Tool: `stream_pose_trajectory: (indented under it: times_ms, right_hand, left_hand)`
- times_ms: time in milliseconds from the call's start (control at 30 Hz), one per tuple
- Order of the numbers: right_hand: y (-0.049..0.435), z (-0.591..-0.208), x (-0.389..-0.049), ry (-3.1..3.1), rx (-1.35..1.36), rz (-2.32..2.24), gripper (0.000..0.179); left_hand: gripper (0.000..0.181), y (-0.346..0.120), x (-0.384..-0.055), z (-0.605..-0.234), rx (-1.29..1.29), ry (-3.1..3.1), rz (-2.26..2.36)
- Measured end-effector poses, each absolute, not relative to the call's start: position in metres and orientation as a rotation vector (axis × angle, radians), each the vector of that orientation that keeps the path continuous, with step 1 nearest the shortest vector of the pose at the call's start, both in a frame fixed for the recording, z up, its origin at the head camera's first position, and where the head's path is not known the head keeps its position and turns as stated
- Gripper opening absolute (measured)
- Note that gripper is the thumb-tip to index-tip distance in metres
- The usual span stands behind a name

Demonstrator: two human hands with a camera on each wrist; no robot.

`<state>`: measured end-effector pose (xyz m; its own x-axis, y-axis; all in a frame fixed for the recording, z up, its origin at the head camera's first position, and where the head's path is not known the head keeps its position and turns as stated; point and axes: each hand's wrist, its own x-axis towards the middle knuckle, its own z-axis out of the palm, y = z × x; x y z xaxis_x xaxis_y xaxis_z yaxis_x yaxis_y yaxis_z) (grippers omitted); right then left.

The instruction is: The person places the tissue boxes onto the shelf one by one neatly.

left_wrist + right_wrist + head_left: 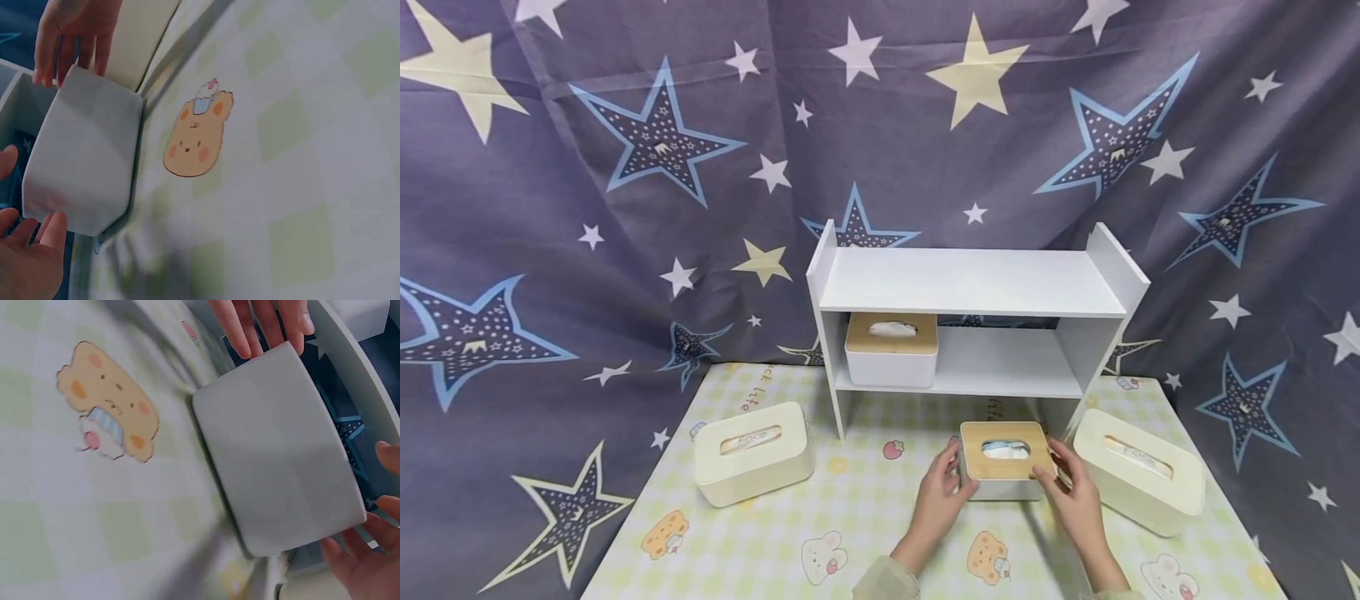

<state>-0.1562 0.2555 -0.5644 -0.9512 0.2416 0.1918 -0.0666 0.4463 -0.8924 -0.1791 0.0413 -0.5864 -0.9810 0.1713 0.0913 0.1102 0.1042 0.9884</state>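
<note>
A white tissue box (1007, 487) with a wooden lid is in front of the shelf's right half, tissue showing in its oval slot. My left hand (936, 504) holds its left side, the thumb at the near corner. On the opposite side my right hand (1075, 500) holds it, the thumb at the lid's edge. Both wrist views show the box's plain grey-white front (87, 153) between the two hands, low at the cloth; whether it touches the cloth I cannot tell. Some fingers are hidden behind the box.
A white two-tier shelf (970, 283) stands at the back. On its middle board, at the left, sits another wooden-lidded tissue box (891, 367). Cream tissue boxes stand on the checked tablecloth (760, 550), one at left (752, 467) and one right (1138, 475), close to my right hand.
</note>
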Motion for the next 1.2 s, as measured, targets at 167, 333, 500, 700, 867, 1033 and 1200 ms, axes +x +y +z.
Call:
stream_pose_trajectory:
  times_ms: [167,333,500,700,867,1033,1200]
  right_hand:
    - [0.257,-0.57,-0.152,-2.457,-0.185,1.56,0.063]
    - [0.257,-0.575,-0.149,-2.5,-0.255,1.569,0.062]
    - [0.257,-0.576,-0.148,-2.504,-0.274,1.578,0.061]
    - [0.256,-0.576,-0.147,-2.506,-0.263,1.557,0.06]
    - [0.255,-0.576,-0.144,-2.488,-0.253,1.547,0.061]
    - [0.255,-0.573,-0.141,-2.459,-0.253,1.546,0.059]
    - [0.255,-0.569,-0.137,-2.433,-0.274,1.592,0.059]
  left_hand:
    - [0.07,0.042,-0.178,-0.59,0.264,2.295,2.011]
    - [0.072,0.044,-0.177,-0.592,0.283,2.288,1.995]
    - [0.074,0.045,-0.177,-0.593,0.289,2.267,2.004]
    - [0.076,0.044,-0.175,-0.591,0.319,2.24,2.013]
    - [0.076,0.043,-0.173,-0.587,0.316,2.23,2.014]
    - [0.076,0.041,-0.172,-0.582,0.327,2.235,2.012]
    - [0.075,0.039,-0.171,-0.579,0.341,2.242,2.008]
